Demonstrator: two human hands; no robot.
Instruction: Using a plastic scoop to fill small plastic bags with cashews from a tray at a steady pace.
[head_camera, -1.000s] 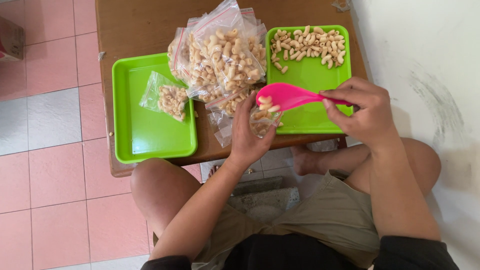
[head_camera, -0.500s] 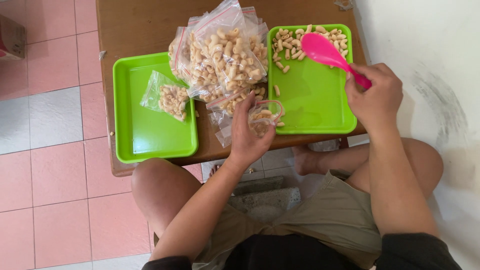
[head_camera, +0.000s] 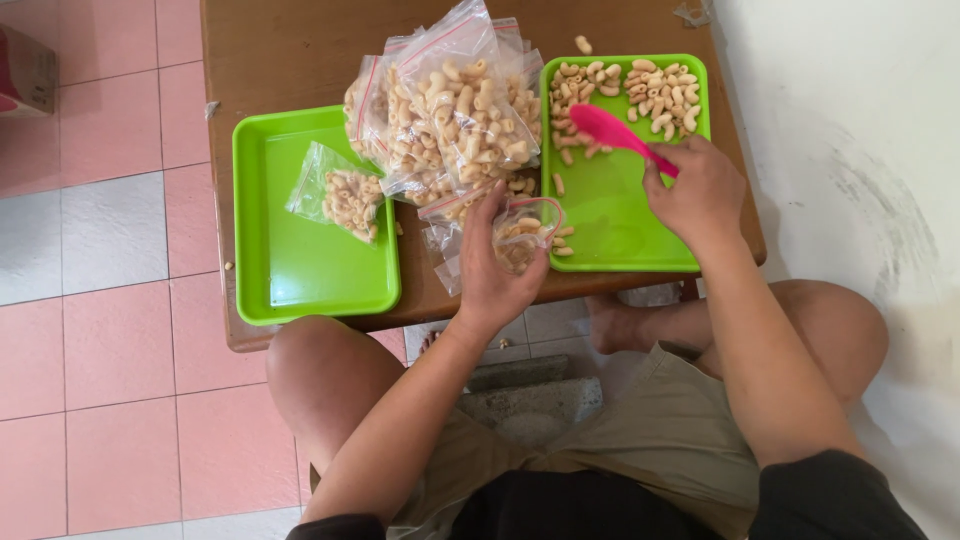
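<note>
Standing on pink tiled floor (head_camera: 110, 380): brown wooden table (head_camera: 300, 50), white wall (head_camera: 860, 100).

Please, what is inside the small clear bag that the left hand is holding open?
The small clear bag holds a few pale elbow-shaped pieces, like those loose on the right green tray. The left hand covers part of it, so how full it is cannot be seen.

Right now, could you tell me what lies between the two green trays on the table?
In the head view, a heap of clear filled snack bags lies between the left tray and the right tray.
</note>
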